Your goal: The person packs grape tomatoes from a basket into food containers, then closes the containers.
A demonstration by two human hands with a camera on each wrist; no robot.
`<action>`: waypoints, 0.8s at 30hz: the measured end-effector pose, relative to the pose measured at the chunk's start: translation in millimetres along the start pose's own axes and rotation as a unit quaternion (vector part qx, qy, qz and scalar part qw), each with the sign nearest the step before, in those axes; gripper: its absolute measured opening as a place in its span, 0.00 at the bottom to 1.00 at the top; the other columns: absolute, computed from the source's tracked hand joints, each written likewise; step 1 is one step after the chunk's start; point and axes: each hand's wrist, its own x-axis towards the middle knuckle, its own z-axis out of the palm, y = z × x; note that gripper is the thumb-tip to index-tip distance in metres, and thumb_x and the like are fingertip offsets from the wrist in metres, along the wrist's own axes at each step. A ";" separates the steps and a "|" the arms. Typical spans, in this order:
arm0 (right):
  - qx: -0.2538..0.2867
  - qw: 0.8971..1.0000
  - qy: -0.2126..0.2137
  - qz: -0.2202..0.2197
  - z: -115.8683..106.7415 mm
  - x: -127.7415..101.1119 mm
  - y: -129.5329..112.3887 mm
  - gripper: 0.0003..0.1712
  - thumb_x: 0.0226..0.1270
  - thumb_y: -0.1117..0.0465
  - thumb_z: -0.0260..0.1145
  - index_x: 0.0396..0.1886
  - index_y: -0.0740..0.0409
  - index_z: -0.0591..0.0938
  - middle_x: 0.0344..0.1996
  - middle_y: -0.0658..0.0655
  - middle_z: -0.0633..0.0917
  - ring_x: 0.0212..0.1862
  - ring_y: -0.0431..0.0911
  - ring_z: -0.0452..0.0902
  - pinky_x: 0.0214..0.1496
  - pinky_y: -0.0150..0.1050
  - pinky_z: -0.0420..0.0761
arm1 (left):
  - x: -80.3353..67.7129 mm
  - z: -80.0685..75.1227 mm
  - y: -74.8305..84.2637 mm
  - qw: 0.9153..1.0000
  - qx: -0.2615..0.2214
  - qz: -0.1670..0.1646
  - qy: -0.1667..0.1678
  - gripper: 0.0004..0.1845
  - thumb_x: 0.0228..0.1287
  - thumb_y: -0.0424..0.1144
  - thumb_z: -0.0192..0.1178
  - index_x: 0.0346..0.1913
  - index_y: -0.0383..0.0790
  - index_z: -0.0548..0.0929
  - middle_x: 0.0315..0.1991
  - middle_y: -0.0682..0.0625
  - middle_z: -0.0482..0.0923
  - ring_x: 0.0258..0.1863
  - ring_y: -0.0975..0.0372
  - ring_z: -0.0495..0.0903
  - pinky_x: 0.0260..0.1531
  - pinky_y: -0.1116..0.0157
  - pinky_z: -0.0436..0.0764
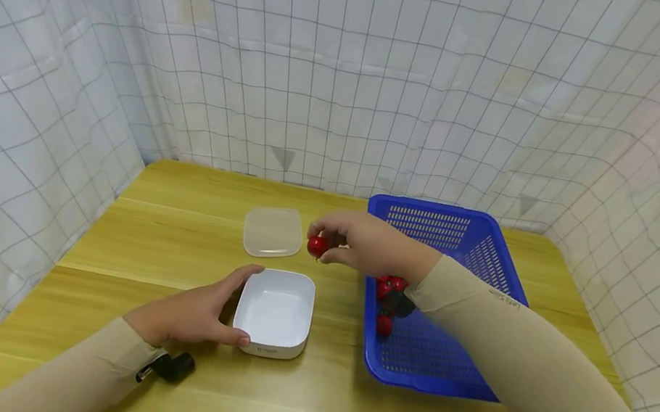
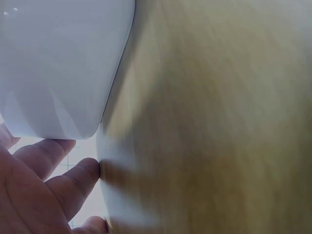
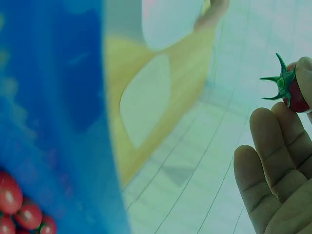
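My right hand (image 1: 363, 243) pinches a red cherry tomato (image 1: 317, 246) between thumb and fingertips, in the air left of the blue basket. In the right wrist view the tomato's green star-shaped calyx (image 3: 281, 84) shows, while the other fingers (image 3: 265, 131) stretch out below it. A white square container (image 1: 275, 310) stands on the table, and nothing is visible inside. My left hand (image 1: 195, 311) holds it from the left, thumb at the near corner and fingers at the far one. The left wrist view shows fingertips against the container's wall (image 2: 63, 73).
A blue plastic basket (image 1: 368, 345) stands on the right, with several more cherry tomatoes (image 1: 384, 324) along its left side, partly hidden by my right forearm. Behind the container a translucent lid (image 1: 273, 233) lies flat on the wooden table (image 1: 162, 257). White gridded curtains (image 1: 356, 93) surround the table.
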 end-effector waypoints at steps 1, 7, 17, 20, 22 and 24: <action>-0.004 1.000 -0.008 -0.010 2.6 1.8 -3.9 0.17 0.73 0.65 0.71 0.59 0.57 0.83 0.49 0.52 0.88 0.50 0.42 0.85 0.57 0.38 0.85 | 0.0 0.0 0.0 1.000 -0.004 0.000 -0.001 0.62 0.58 0.59 0.77 0.84 0.45 0.47 0.77 0.37 0.63 0.70 0.47 0.71 0.71 0.40 0.70; -0.031 0.999 -0.029 -0.030 13.5 9.7 -18.2 0.18 0.73 0.62 0.72 0.60 0.53 0.83 0.49 0.49 0.87 0.48 0.39 0.84 0.57 0.38 0.85 | -0.1 -0.2 -0.9 1.000 -0.022 -0.004 -0.009 0.61 0.59 0.57 0.77 0.84 0.49 0.47 0.76 0.37 0.63 0.68 0.47 0.71 0.68 0.40 0.71; -0.032 0.998 -0.048 -0.037 19.1 13.5 -26.0 0.18 0.73 0.61 0.72 0.60 0.51 0.84 0.50 0.48 0.86 0.48 0.39 0.82 0.57 0.37 0.84 | 1.2 -0.5 -1.5 0.999 -0.029 0.000 -0.014 0.60 0.60 0.56 0.77 0.83 0.51 0.46 0.75 0.39 0.63 0.69 0.47 0.71 0.69 0.40 0.71; -0.031 0.997 -0.052 -0.038 20.2 14.1 -27.5 0.19 0.73 0.61 0.72 0.61 0.52 0.84 0.51 0.48 0.86 0.50 0.40 0.82 0.60 0.41 0.85 | 1.3 -0.4 -1.0 0.999 -0.029 -0.004 -0.013 0.60 0.59 0.57 0.78 0.83 0.53 0.47 0.75 0.41 0.65 0.69 0.49 0.71 0.70 0.42 0.71; -0.032 0.997 -0.055 -0.037 21.1 14.5 -28.6 0.19 0.73 0.61 0.72 0.62 0.53 0.84 0.52 0.49 0.86 0.51 0.41 0.82 0.60 0.42 0.85 | 1.4 -0.4 -0.9 1.000 -0.026 -0.004 -0.011 0.59 0.59 0.57 0.78 0.83 0.53 0.47 0.74 0.42 0.66 0.69 0.50 0.71 0.70 0.44 0.71; -0.035 0.997 -0.058 -0.036 21.6 14.6 -30.5 0.21 0.73 0.61 0.72 0.63 0.53 0.83 0.53 0.49 0.86 0.51 0.40 0.82 0.60 0.40 0.84 | 1.7 -0.2 -1.3 1.000 -0.027 -0.005 -0.010 0.59 0.58 0.57 0.78 0.82 0.54 0.47 0.74 0.43 0.66 0.69 0.51 0.71 0.71 0.45 0.71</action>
